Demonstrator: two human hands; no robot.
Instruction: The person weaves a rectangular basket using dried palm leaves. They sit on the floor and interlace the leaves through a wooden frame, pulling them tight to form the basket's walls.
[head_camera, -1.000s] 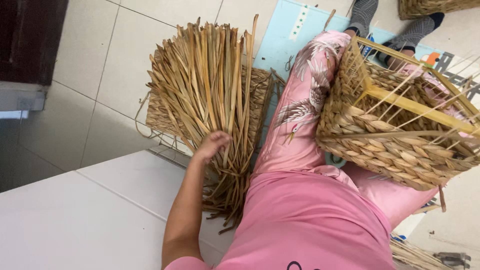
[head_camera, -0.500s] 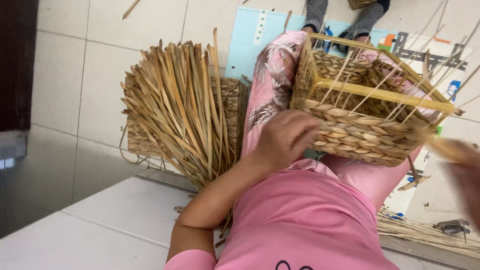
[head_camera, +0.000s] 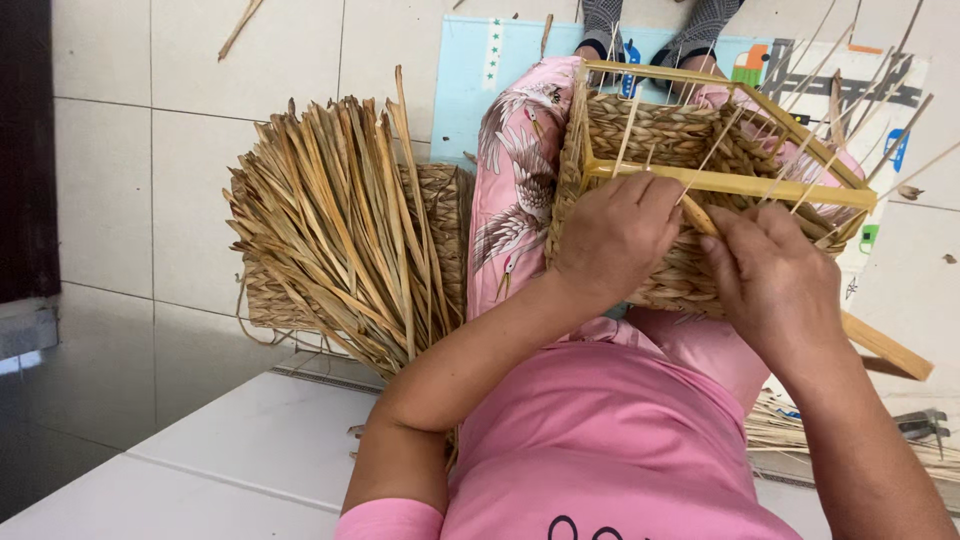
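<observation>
Both hands on woven basket (head_camera: 690, 160) front edge w/ fingers curled: left hand (head_camera: 612, 235) gripping rim, right hand (head_camera: 770, 280) pinching strand (head_camera: 700, 215); reed bundle (head_camera: 335, 230) just left.

Left hand (head_camera: 615, 235) and right hand (head_camera: 770, 280) close together, fingers (head_camera: 650, 190) curled.

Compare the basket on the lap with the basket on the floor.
The basket on the lap has a yellow wooden frame, holds no loose strips, and both hands, left hand and right hand, rest on it. The basket on the floor is stuffed with dried strips and untouched. Both are woven from tan fibre.
</observation>
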